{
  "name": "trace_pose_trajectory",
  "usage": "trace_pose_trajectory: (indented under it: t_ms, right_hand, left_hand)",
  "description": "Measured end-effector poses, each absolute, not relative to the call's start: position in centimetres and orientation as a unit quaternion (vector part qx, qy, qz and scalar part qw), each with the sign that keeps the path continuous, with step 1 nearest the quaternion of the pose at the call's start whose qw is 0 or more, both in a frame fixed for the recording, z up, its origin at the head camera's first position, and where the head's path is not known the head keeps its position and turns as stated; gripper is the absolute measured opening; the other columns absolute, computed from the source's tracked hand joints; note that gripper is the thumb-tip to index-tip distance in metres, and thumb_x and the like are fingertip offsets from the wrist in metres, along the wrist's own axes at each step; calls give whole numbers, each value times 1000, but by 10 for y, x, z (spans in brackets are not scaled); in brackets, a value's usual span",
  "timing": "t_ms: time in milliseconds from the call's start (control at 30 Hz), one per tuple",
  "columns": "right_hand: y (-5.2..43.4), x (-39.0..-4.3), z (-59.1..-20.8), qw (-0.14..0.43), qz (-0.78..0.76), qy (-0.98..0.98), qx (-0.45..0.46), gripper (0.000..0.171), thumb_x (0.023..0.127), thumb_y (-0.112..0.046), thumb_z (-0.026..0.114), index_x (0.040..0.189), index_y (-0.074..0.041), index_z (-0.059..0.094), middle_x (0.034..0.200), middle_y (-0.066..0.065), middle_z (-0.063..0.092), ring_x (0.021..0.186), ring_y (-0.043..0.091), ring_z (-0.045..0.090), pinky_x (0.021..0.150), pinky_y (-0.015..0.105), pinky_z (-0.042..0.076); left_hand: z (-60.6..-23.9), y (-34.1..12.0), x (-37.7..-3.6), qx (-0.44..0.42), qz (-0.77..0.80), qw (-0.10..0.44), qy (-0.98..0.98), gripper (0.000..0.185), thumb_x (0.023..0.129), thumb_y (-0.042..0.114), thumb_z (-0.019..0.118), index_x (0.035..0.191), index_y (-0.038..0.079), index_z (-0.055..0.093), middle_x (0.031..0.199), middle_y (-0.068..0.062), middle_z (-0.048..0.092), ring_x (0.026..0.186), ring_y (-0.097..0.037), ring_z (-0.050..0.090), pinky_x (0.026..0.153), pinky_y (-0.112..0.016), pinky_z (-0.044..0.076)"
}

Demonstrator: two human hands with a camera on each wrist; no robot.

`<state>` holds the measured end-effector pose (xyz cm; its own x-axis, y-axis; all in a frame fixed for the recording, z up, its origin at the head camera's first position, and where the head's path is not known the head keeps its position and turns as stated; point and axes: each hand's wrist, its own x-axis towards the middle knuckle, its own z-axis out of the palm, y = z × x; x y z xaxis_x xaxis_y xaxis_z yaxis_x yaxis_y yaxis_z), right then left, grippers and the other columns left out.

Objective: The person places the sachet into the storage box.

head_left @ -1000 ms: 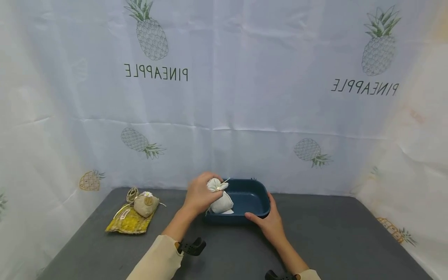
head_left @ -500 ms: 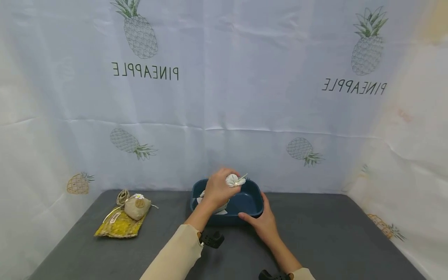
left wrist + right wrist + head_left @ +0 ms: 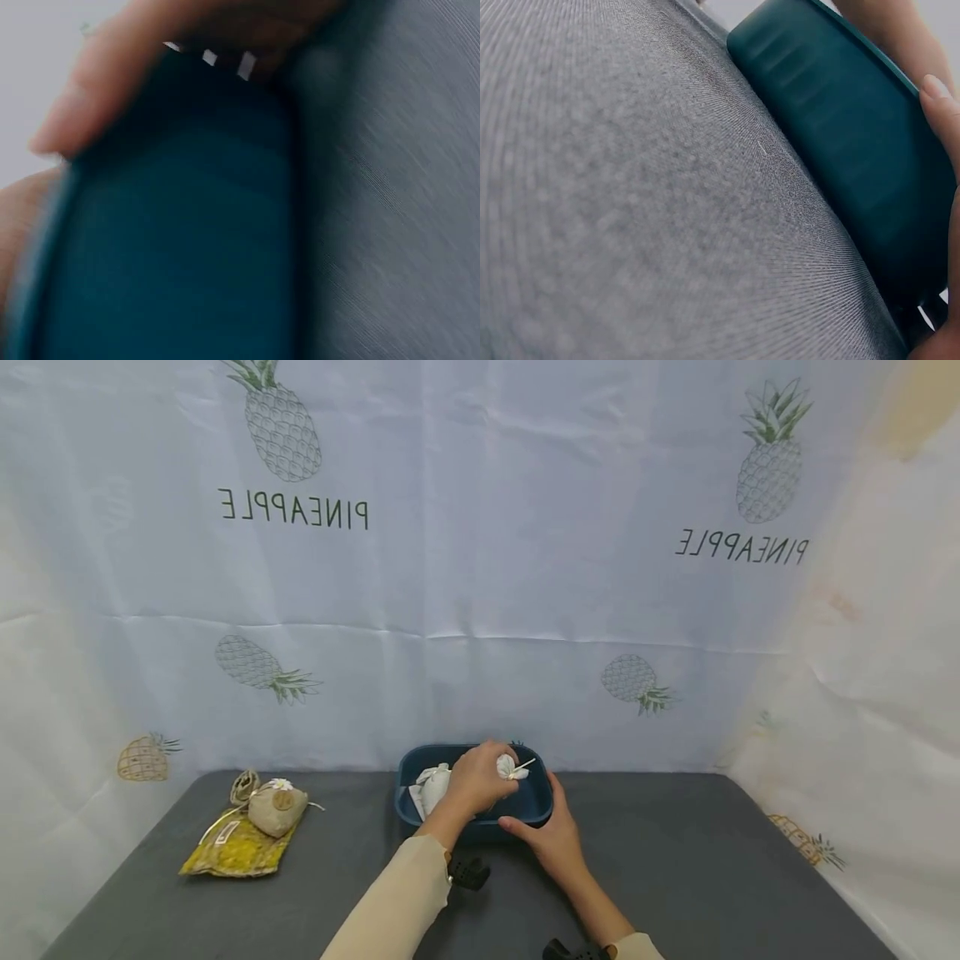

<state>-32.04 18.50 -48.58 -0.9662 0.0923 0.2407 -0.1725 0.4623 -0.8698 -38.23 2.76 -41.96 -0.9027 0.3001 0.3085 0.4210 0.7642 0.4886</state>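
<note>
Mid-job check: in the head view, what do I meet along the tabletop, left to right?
Yellow pouch, overlapped by a beige bag → white bag in the left part of the blue bin → left hand → tied white top it holds → right hand gripping the bin.

Forearms (image 3: 596, 897) slant inward from the near side, the left hand (image 3: 482, 777) arched farther off, the right hand (image 3: 555, 837) gripping with thumb (image 3: 517, 827) spread.
</note>
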Motion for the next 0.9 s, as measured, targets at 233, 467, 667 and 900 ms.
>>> trace_pose_trajectory:
  t_ms: [233,467,667,900]
  right_hand:
    - [187,-319,-488,128,514,-848,20,112,79,-43,85,163,-17,17,162,18,36,140,40,48,105,60,44]
    - [182,-320,-487,126,510,-851,19,112,78,-46,86,163,-20,18,162,17,36,142,40,45,107,62,42]
    - [183,-318,-485,123,521,-844,21,111,78,-43,86,163,-21,17,163,17,33,143,41,43,107,64,41]
    - [185,-317,-485,119,516,-848,24,111,79,-45,85,163,-20,17,165,18,30,146,43,39,108,65,39]
  left_hand:
    - [-431,18,-384,-231,-220,45,-947,29,81,29,83,108,25,73,109,2,71,86,-15,64,77,-37,55]
    - [-430,-9,-385,-274,-159,-12,-949,28,85,32,81,111,24,72,117,1,70,104,-19,66,91,-43,55]
    - [-427,-16,-383,-296,-137,-31,-945,27,85,32,82,109,24,73,116,0,71,104,-21,67,92,-45,56]
    - [-429,-11,-382,-300,-117,-47,-946,34,87,35,80,118,24,73,122,-2,70,110,-24,66,98,-46,54]
